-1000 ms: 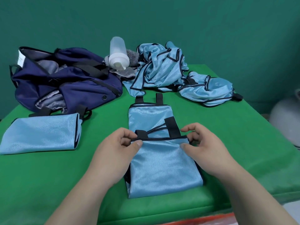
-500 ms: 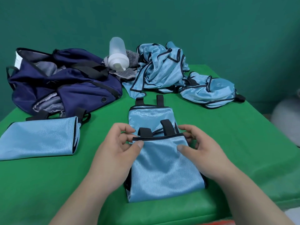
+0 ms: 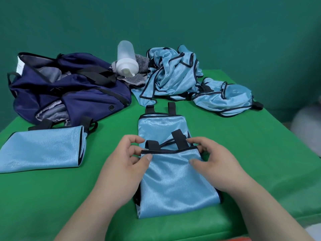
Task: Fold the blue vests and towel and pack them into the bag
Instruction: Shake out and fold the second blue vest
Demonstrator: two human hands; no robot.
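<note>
The green table [image 3: 243,153] bears a navy bag [image 3: 78,94], a folded vest [image 3: 41,148], a half-folded vest [image 3: 173,180] and crumpled vests [image 3: 173,75].

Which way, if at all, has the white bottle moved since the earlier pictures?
No. The white bottle still rests on the grey cloth beside the navy bag; the whole view shifted slightly together.

The half-folded vest [image 3: 173,185] lies on the table [image 3: 243,153] right in front of you, with the folded vest [image 3: 41,150] to its left. Behind that one sits the bag [image 3: 69,91], and the bottle [image 3: 126,58] lies between it and the vest heap [image 3: 173,75] at back right.
</note>
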